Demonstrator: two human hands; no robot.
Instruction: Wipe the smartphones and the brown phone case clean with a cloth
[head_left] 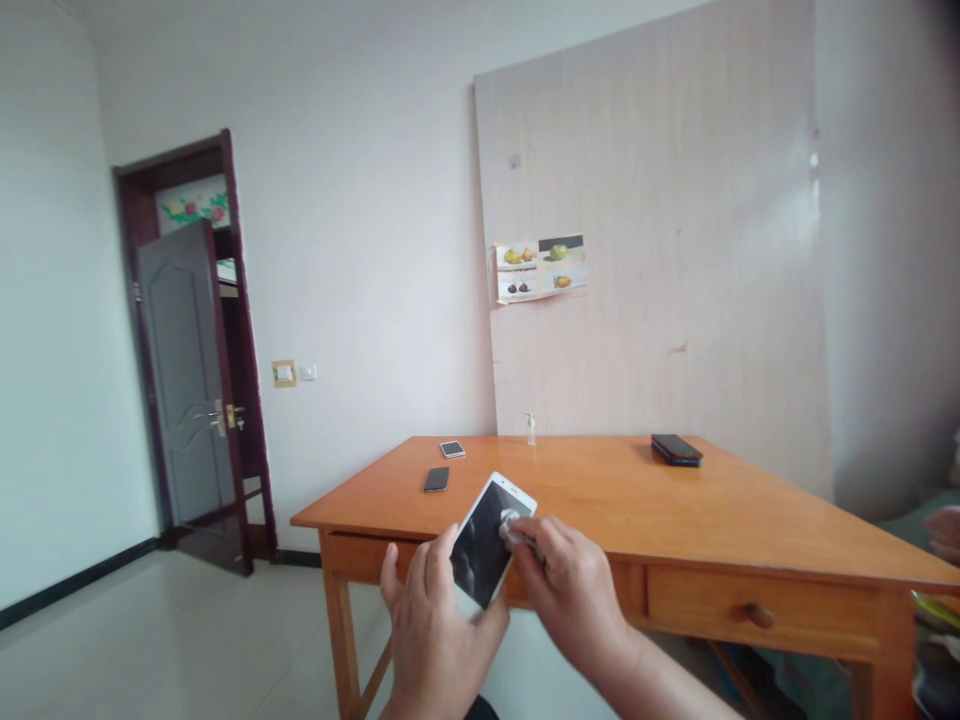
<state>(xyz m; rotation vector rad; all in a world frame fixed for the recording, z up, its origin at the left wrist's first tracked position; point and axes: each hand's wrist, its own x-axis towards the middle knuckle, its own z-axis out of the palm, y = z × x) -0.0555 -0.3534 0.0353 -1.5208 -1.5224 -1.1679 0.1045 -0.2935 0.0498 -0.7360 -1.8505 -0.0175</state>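
Note:
A white smartphone (pixel 480 550) with a dark screen is held tilted in front of the table's near edge. My left hand (pixel 446 625) grips its lower part, with the thumb on one side and fingers on the other. Pinched in my right hand (pixel 570 590) is a small crumpled white wipe (pixel 510 522), pressed against the upper right of the screen. Streaks and reflections show on the glass.
On the wooden table (pixel 577 500) lie a dark phone (pixel 436 480), a white-framed phone (pixel 452 450) and a black stack of flat items (pixel 676 450). A small clear pump bottle (pixel 531 430) stands at the back. Part of another person's hand (pixel 943 528) shows at far right.

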